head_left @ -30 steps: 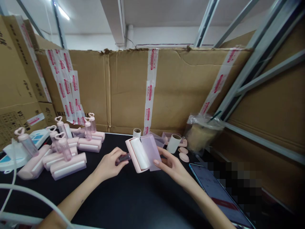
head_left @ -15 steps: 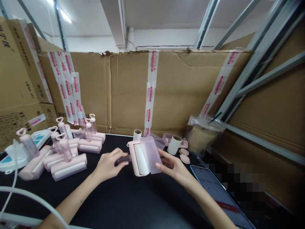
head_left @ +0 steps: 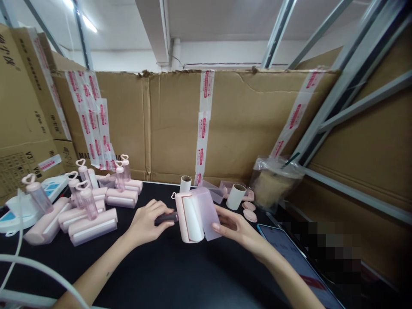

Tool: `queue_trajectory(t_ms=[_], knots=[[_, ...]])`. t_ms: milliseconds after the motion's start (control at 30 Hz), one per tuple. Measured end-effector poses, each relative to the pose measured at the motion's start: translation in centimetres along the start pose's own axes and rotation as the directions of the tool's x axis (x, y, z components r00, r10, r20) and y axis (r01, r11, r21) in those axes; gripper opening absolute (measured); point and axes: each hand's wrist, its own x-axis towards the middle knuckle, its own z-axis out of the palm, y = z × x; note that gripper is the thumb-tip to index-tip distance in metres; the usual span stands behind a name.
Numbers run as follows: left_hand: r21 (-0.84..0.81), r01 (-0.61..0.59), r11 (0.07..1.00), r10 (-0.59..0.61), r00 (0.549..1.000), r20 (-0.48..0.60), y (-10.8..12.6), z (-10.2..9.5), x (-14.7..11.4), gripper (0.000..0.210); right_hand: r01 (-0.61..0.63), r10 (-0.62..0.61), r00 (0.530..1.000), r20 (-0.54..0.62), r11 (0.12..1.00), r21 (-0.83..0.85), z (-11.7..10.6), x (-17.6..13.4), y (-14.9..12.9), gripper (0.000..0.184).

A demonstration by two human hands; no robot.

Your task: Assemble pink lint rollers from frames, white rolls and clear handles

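Note:
A pink lint roller (head_left: 190, 216) is held up over the black table top, its white roll showing through the opening in the case. My left hand (head_left: 149, 223) grips its dark see-through handle (head_left: 169, 217). My right hand (head_left: 231, 227) has thumb and fingers closed on the translucent lilac cover (head_left: 207, 210), which stands swung out from the case. A heart-shaped loop sticks out at the roller's upper left.
Several pink lint rollers (head_left: 93, 227) stand at the left, handles upward. Behind are white paper tubes (head_left: 236, 196), round pink caps (head_left: 250, 214) and a plastic bag (head_left: 273, 184). A phone (head_left: 296, 257) lies right, cardboard (head_left: 174, 128) behind; a white cable (head_left: 41, 264) curves at left.
The lint roller, its cover and my right hand have dropped slightly. Both hands keep their hold.

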Motion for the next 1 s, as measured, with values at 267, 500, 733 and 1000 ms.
queue_trajectory(t_ms=[267, 500, 733, 1000], knots=[[0.094, -0.055, 0.994, 0.061, 0.996, -0.066, -0.7, 0.5, -0.1, 0.018, 0.025, -0.024, 0.999, -0.043, 0.999, 0.028, 1.3, 0.3, 0.9, 0.066], [0.159, -0.133, 0.978, 0.15, 0.984, -0.097, -0.8, 0.4, -0.1, 0.02, 0.045, -0.043, 0.996, -0.077, 0.998, 0.034, 1.2, 0.1, 0.6, 0.066], [0.184, -0.18, 0.966, 0.206, 0.97, -0.131, -0.7, 0.4, 0.0, 0.021, 0.054, -0.051, 0.997, -0.052, 0.997, 0.051, 1.1, 0.1, 1.0, 0.066], [0.192, -0.183, 0.964, 0.21, 0.969, -0.13, -0.6, 0.3, 0.0, 0.021, 0.094, -0.091, 0.99, -0.112, 0.995, 0.026, 1.6, 0.3, 1.5, 0.067]])
